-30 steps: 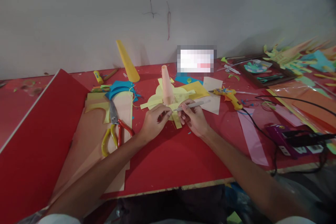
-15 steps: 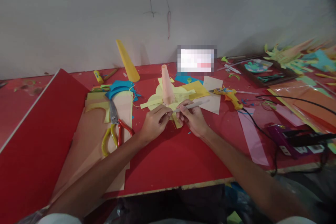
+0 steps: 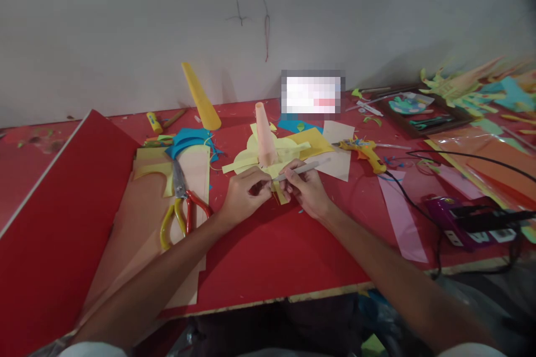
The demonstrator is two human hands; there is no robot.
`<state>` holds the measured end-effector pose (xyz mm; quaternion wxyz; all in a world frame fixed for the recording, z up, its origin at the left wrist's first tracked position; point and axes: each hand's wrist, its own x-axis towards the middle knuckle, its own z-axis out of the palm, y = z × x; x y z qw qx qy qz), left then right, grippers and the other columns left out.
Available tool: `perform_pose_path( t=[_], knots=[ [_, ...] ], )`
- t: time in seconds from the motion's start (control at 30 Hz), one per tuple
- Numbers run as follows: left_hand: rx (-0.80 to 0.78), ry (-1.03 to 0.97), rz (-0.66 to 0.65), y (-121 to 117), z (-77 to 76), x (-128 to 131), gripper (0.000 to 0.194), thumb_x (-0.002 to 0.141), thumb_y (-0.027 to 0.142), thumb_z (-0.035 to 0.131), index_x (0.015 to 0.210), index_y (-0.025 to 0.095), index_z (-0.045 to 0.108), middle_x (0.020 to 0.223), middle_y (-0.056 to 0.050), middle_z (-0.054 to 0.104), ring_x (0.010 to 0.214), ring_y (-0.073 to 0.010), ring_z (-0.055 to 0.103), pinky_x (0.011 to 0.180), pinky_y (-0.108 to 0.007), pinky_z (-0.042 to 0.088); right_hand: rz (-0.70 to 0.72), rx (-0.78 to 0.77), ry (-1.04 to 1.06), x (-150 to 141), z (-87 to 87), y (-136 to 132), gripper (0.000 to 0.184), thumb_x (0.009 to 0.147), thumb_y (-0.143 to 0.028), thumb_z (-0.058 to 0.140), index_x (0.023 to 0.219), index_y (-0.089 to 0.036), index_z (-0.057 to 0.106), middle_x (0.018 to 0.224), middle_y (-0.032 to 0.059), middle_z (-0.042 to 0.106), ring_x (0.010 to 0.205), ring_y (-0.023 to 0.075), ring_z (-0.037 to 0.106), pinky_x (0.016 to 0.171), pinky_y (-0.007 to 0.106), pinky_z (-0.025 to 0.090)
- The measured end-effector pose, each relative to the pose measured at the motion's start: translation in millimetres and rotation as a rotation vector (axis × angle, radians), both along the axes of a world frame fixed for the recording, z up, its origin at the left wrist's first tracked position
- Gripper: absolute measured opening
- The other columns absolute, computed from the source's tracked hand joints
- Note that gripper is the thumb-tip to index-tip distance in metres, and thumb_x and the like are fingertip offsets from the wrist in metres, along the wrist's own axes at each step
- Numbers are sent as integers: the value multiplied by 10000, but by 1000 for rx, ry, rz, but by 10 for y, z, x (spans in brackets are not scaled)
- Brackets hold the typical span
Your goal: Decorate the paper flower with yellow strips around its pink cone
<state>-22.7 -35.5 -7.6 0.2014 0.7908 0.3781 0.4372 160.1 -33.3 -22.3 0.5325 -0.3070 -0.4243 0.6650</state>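
My right hand (image 3: 307, 189) is closed around a pale grey pen-like tool (image 3: 307, 167), held slanted with its thin end toward my left fingers. My left hand (image 3: 249, 192) is closed in a pinch right at that thin end; whatever lies between its fingertips is too small to make out. Just beyond both hands is a pale yellow paper shape (image 3: 247, 159) with rounded lobes and strips across it. A pale peach paper cone (image 3: 264, 134) stands upright on its middle. My fingers hide part of the shape's near side.
Scissors (image 3: 179, 189) with red and yellow handles lie on peach paper sheets (image 3: 146, 240) at left. A yellow cone (image 3: 201, 97) stands behind. At right are a yellow glue gun (image 3: 366, 156) with its black cord, a purple box (image 3: 460, 228) and a dark tray (image 3: 422, 128).
The tool's thin end has dipped slightly between my left fingertips. Both hands stay close together in nearly the same place, and the whole view has shifted a little.
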Motion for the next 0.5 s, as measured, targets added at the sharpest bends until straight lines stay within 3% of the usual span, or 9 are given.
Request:
perform_pose_path(
  t=[0.27, 0.5],
  knots=[
    [-101, -48, -47, -12, 62, -9, 138, 831, 112, 569, 757, 179, 664, 700, 13, 641, 627, -94, 544, 590, -213, 418, 63, 26, 9, 60, 7, 5, 252, 831, -414, 805, 838, -216, 650, 657, -17, 648, 559, 99, 518, 478, 208, 478],
    [-30, -34, -80, -28, 28, -17, 127, 859, 114, 585, 789, 176, 670, 720, 6, 660, 625, -88, 568, 590, -200, 441, 91, 27, 25, 69, 10, 15, 224, 797, -360, 827, 863, -205, 680, 667, -23, 642, 579, 98, 534, 492, 201, 498]
  ],
)
